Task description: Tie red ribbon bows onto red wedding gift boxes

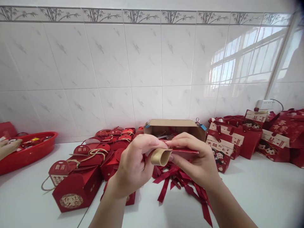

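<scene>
Both my hands are raised over the white counter (256, 193), pinching one flat red card piece (187, 151) with a curled gold paper loop (161, 156) at its left end. My left hand (133, 164) pinches the piece with thumb and forefinger just above the gold loop. My right hand (194, 160) grips the red piece from the right, fingers closed round it. Below the hands lies a heap of red ribbon strips (180, 182). Behind them stands an open brown cardboard box (174, 126).
Several folded red gift boxes with rope handles (78, 177) crowd the counter at left. More red and cream gift boxes (237, 139) line the tiled wall at right. A red plastic tray (26, 152) sits far left. A white socket (265, 104) is on the wall.
</scene>
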Motion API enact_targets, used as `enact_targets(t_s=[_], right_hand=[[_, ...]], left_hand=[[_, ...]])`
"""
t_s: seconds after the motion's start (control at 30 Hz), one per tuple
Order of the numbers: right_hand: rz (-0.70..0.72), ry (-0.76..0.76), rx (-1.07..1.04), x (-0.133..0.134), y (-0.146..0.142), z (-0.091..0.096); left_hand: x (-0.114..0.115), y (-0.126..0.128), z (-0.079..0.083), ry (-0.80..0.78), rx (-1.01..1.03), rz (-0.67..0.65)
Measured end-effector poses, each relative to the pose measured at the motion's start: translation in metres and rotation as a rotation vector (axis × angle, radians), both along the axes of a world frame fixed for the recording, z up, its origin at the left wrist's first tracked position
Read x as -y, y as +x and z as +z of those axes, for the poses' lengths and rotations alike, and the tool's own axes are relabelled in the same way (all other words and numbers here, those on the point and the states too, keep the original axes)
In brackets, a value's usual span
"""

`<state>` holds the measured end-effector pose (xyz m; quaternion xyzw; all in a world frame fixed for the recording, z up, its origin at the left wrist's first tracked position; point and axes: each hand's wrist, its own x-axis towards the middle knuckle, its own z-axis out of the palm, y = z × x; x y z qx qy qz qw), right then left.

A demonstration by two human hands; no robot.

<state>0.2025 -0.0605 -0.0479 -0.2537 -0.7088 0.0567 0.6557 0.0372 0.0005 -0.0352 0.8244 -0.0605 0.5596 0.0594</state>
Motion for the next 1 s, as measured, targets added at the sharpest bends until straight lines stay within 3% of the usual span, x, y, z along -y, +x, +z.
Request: enact_targets(t_s=[0.2,0.4,0.6,0.73,0.87,1.0], right_hand=[[0.034,-0.12,-0.136,0.0,-0.005,-0.004],[-0.014,-0.057,-0.216,-0.002,-0.006,-0.005],[-0.041,-0.027,-0.258,-0.004,-0.007,-0.003],[-0.061,-0.052,-0.268,-0.004,-0.011,0.0],[-0.054,-0.233,-0.26,0.0,0.003,0.0],[-0.275,-0.559,-0.297,0.019,0.066,-0.024]], left_hand=[[0.007,0.005,0.009,0.06,0.019,0.18],[0.01,0.011,0.009,0.082,0.017,0.289],[0.014,0.017,0.001,0.027,0.123,0.573],[0.002,0.01,-0.001,-0.001,0.109,0.513],[-0.006,0.0,0.001,0.014,-0.038,0.434],[-0.009,-0.007,0.011,-0.048,0.012,0.456]])
